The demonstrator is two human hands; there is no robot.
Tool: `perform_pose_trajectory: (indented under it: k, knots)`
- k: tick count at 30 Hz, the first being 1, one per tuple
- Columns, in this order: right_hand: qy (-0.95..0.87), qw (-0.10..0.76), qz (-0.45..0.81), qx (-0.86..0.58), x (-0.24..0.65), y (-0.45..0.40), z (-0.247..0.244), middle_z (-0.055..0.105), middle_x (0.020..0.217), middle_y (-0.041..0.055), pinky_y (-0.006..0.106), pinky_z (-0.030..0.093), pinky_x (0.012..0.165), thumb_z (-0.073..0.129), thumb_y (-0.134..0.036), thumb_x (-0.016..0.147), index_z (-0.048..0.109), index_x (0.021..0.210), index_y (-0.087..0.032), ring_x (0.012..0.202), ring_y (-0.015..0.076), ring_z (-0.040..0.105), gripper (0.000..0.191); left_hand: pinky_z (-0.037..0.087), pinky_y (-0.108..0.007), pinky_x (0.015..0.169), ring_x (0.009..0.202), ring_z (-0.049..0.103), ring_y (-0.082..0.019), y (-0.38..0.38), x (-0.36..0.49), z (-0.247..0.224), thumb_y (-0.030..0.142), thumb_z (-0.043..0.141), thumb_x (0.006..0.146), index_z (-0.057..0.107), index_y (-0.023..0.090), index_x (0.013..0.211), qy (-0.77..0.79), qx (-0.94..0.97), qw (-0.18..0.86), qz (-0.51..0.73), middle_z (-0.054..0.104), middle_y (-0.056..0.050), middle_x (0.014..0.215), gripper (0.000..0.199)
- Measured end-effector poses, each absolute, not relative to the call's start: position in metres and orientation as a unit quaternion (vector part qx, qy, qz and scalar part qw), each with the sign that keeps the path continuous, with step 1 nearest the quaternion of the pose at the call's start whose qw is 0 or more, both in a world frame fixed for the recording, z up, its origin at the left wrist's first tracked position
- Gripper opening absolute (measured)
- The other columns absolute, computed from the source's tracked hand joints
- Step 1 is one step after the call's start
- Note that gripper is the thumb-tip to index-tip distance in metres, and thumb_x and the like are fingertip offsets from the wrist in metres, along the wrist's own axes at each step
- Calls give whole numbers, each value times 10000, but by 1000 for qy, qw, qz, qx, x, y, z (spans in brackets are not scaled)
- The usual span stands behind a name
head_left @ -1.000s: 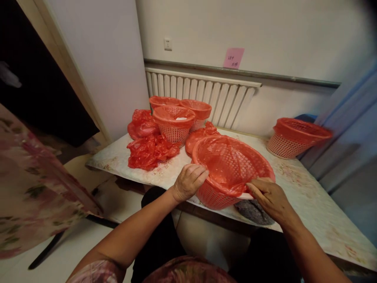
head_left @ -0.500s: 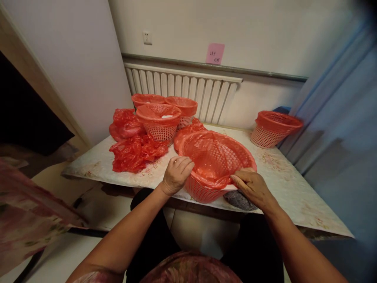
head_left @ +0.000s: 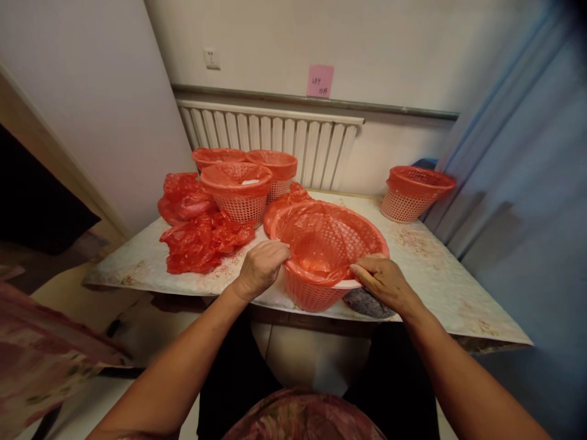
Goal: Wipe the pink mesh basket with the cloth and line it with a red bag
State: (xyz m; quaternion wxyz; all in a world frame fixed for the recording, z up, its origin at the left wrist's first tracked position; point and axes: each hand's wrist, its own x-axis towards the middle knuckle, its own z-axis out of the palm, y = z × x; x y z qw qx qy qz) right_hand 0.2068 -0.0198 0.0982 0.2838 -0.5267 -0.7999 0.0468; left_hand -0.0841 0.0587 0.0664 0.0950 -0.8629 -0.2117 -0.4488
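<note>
A pink perforated plastic basket (head_left: 306, 294) stands at the table's near edge, lined with a red plastic bag (head_left: 316, 247). The bag is folded over most of the rim; a pale strip of rim is bare at the front right. My left hand (head_left: 263, 266) is closed on the bag's edge at the left front of the rim. At the right front, my right hand (head_left: 383, 282) pinches the bag against the rim, thumb toward the inside. A dark grey fuzzy item (head_left: 368, 304), its kind unclear, lies beside the basket below my right hand.
Three bag-lined baskets (head_left: 241, 206) stand at the back left, with crumpled red bags (head_left: 202, 241) in front of them. Another lined basket (head_left: 403, 205) is at the back right by a blue curtain (head_left: 499, 201). A radiator (head_left: 275, 131) runs along the wall.
The view has shifted slightly to the right. Both hands stay on the rim; my right hand's fingers now curl more tightly over the bag edge.
</note>
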Motion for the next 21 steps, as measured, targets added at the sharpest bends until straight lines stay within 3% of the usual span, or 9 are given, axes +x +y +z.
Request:
perform_pose_trajectory:
  k: [5, 8, 13, 15, 17, 19, 21]
  knots:
    - [-780, 290, 87, -548, 204, -21, 105, 413, 524, -36, 258, 263, 569, 408, -411, 923, 383, 544, -190, 531, 104, 399, 439, 466, -251, 642, 653, 600, -143, 64, -84, 92, 42, 433, 723, 559, 198, 668, -341, -838, -30, -425, 619, 3, 648, 208]
    - [-741, 352, 107, -562, 202, -18, 108, 393, 523, -38, 253, 257, 535, 411, -442, 898, 380, 541, -194, 518, 99, 373, 435, 381, -244, 569, 576, 513, -136, 71, -72, 110, 51, 424, 682, 481, 204, 608, -464, -766, -75, -437, 513, 28, 563, 179]
    - [-624, 506, 129, -582, 200, -9, 112, 543, 618, -15, 247, 379, 588, 545, -450, 820, 562, 643, -180, 593, 124, 478, 323, 406, -276, 664, 668, 531, -167, 95, -55, 116, 81, 431, 732, 515, 208, 672, -517, -727, -53, -449, 547, 6, 652, 164]
    - [-598, 542, 115, -580, 207, -7, 113, 636, 743, 17, 272, 446, 682, 591, -432, 798, 636, 774, -175, 690, 152, 563, 261, 436, -324, 768, 788, 559, -202, 103, -56, 111, 98, 462, 744, 551, 205, 720, -492, -739, -10, -460, 586, -27, 743, 141]
    - [-565, 576, 74, -585, 221, -4, 109, 683, 953, 66, 325, 482, 800, 624, -434, 783, 657, 968, -178, 847, 191, 615, 316, 437, -385, 878, 933, 566, -239, 109, -61, 105, 138, 529, 737, 584, 196, 804, -486, -724, -4, -489, 615, -66, 879, 104]
    - [-510, 604, 59, -610, 240, -1, 100, 644, 1158, 110, 360, 503, 832, 660, -443, 761, 612, 1135, -189, 959, 219, 615, 455, 439, -415, 918, 1002, 571, -255, 112, -67, 102, 203, 609, 717, 596, 179, 899, -519, -681, -82, -511, 619, -97, 994, 184]
    - [-437, 617, 155, -636, 259, 4, 86, 614, 1217, 119, 347, 541, 748, 679, -454, 753, 577, 1187, -210, 939, 219, 627, 508, 478, -405, 859, 944, 609, -243, 116, -73, 101, 292, 655, 705, 596, 163, 938, -542, -628, -244, -503, 633, -109, 1009, 273]
